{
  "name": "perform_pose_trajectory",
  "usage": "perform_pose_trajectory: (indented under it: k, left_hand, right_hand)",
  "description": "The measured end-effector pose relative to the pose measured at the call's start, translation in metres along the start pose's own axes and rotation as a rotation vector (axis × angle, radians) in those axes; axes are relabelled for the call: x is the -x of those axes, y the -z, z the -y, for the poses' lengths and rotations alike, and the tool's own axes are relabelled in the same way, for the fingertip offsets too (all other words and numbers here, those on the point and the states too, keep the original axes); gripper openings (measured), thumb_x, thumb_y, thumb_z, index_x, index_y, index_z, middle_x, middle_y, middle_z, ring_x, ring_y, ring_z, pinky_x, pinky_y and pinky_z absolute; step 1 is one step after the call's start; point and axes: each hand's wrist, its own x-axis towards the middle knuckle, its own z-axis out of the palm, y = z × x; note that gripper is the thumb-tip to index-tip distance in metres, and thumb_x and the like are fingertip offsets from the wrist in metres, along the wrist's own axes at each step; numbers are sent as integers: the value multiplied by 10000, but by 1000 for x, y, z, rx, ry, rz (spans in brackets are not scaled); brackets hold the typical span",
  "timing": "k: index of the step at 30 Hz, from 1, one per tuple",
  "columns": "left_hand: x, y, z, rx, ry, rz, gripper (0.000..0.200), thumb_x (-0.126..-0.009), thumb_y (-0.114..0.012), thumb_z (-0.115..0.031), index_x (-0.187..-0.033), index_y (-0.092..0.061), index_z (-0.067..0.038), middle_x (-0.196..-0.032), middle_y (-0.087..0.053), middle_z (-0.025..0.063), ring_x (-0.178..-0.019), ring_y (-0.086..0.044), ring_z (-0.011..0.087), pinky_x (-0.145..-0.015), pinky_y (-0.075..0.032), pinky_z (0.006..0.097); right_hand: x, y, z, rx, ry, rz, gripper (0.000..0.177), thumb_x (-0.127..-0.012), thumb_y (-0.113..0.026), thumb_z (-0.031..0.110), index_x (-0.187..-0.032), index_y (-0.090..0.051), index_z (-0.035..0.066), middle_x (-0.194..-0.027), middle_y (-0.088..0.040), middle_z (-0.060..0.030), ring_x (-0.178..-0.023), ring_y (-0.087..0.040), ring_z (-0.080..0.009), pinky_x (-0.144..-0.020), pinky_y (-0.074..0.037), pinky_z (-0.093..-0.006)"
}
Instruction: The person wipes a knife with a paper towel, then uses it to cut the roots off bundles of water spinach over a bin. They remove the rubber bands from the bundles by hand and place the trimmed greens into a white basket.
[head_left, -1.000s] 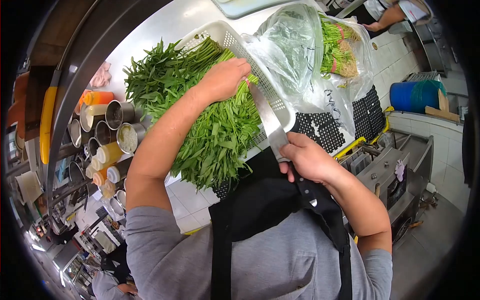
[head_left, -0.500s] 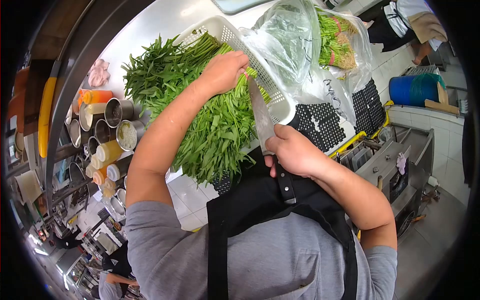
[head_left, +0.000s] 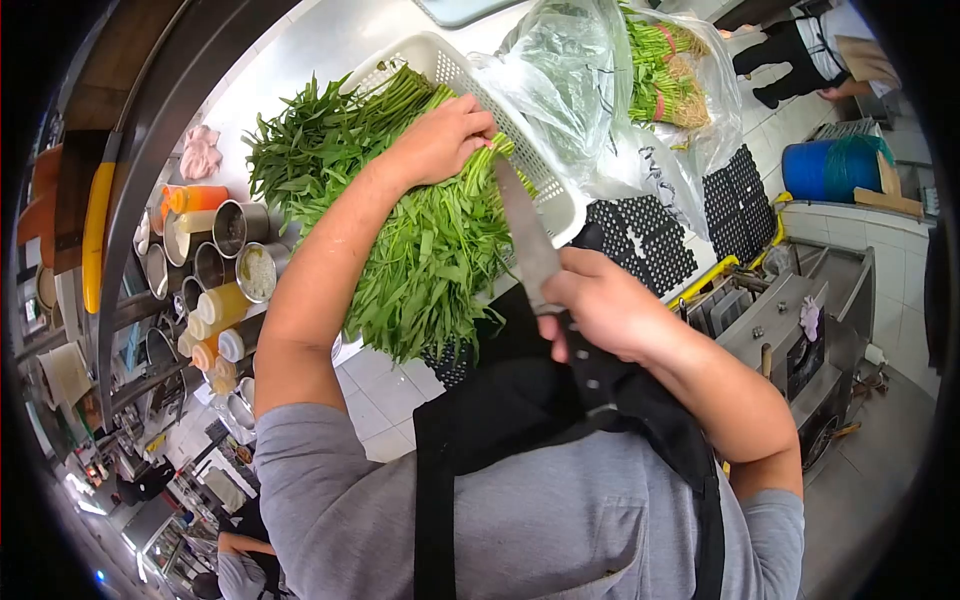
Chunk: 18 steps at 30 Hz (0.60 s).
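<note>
My left hand [head_left: 450,145] is closed over the stem end of a bunch of leafy greens [head_left: 425,265], its fingers pressed on the pale cut stems. The bunch lies in a white perforated basket [head_left: 572,222], with its leaves hanging over the near side. In my right hand [head_left: 605,300] is a kitchen knife [head_left: 528,225] with a black riveted handle. The blade points up and away, its tip right at the stem ends beside my left fingers. A darker bunch of greens [head_left: 310,145] lies to the left.
Beyond the basket, a clear plastic bag [head_left: 565,100] holds rooted bunches [head_left: 670,85] tied with red bands. Black perforated mats [head_left: 640,245] lie on the right. Metal pots [head_left: 240,228] and squeeze bottles [head_left: 222,303] stand at left. Another person [head_left: 795,60] is at upper right.
The knife and my right hand have shifted slightly down and to the right, with the hand now blurred. My left hand has stayed on the stems. The person at upper right has moved.
</note>
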Motion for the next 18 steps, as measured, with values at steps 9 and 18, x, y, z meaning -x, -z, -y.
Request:
perform_pose_trajectory:
  k: [9,18]
  left_hand:
    - [-4,23,9,119,115,-78,97,-1083,-673,-120,-1086,-627,-35,-1117,-614,135,-1119,-659,320,-995,-537,478]
    - [4,109,-25,788,436,-510,144,-1199,-558,-168,-1206,-600,-30,-965,-690,46,-859,-659,135,-809,-544,302]
  right_hand:
    - [73,68,7,160,16,-15,198,-1074,-564,117,-1149,-652,-43,-820,-690,-105,-600,-669,-198,-571,-560,-335]
    - [117,144,-8,104,132,-54,197,-1094,-560,79,-1214,-642,-54,-839,-698,-103,-615,-666,-182,-523,-564,-311]
